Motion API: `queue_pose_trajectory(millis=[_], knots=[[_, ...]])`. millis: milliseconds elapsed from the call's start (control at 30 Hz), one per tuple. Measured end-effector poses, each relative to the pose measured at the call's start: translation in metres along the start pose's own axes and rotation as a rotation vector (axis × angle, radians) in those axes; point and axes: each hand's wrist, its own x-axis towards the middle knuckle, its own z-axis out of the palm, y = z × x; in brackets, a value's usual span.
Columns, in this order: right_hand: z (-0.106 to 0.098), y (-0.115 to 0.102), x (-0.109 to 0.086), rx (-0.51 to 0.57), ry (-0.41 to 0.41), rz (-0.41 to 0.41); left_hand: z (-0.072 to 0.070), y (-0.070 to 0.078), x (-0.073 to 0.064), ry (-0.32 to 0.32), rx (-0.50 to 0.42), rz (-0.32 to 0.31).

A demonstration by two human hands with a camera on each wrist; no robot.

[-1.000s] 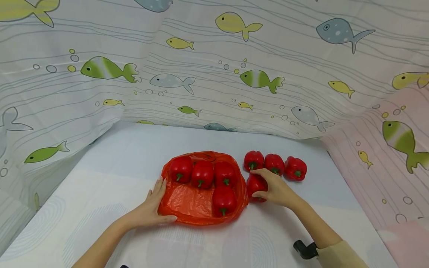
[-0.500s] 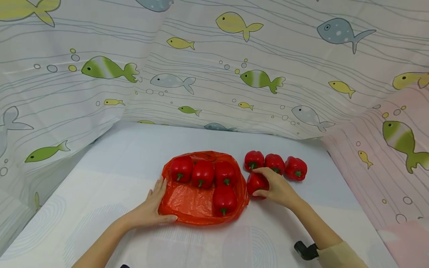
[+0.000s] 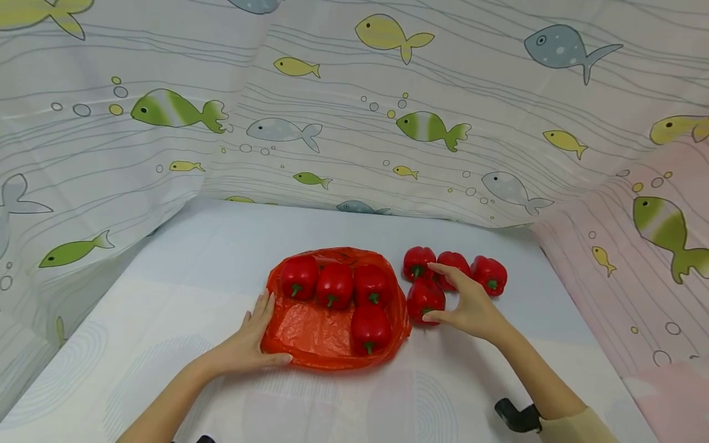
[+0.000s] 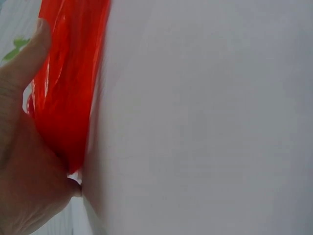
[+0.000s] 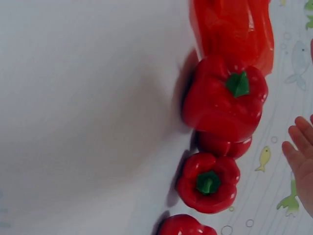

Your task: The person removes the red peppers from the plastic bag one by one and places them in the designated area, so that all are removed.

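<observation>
An orange-red plastic bag [image 3: 316, 332] with its mouth spread wide lies on the table. Several red bell peppers [image 3: 335, 286] sit inside it, along the far and right sides. My left hand [image 3: 246, 344] rests against the bag's left side, fingers and thumb spread; the left wrist view shows the thumb alongside the red plastic [image 4: 68, 98]. Just outside the bag's right edge stands a single red bell pepper [image 3: 425, 298], its green stem [image 5: 238, 84] plain in the right wrist view. My right hand [image 3: 471, 307] is beside this pepper, thumb and fingers parted, gripping nothing.
Behind the single pepper, three more red bell peppers [image 3: 488, 275] stand in a row at the right. A fish-patterned curtain [image 3: 343, 123] encloses the back and sides of the white table [image 3: 221, 246]. A black fitting [image 3: 517, 415] sits at my right wrist.
My right hand has loosened from the pepper beside the bag and shifted slightly right, its fingers spreading wider. That pepper's stem now shows. My left hand has stayed on the bag.
</observation>
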Motion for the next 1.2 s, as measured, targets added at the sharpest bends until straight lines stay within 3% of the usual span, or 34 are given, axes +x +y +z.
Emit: queue_pose_trajectory(millis=[133, 367, 633, 900, 1200], knots=[[-0.002, -0.007, 0.001, 0.048, 0.027, -0.027, 0.000, -0.001, 0.001, 0.001, 0.004, 0.002], [-0.012, -0.062, 0.006, 0.105, 0.032, -0.049, 0.000, -0.003, 0.000, 0.003, 0.007, 0.007], [-0.002, -0.054, 0.016, 0.136, 0.035, -0.114, 0.000, -0.003, 0.000, 0.001, 0.003, 0.005], [0.007, -0.066, 0.023, 0.136, 0.000, -0.211, 0.000, -0.002, 0.001, -0.004, 0.003, 0.000], [0.018, -0.082, 0.029, 0.154, -0.041, -0.263, -0.001, -0.002, 0.000, -0.001, -0.001, 0.000]])
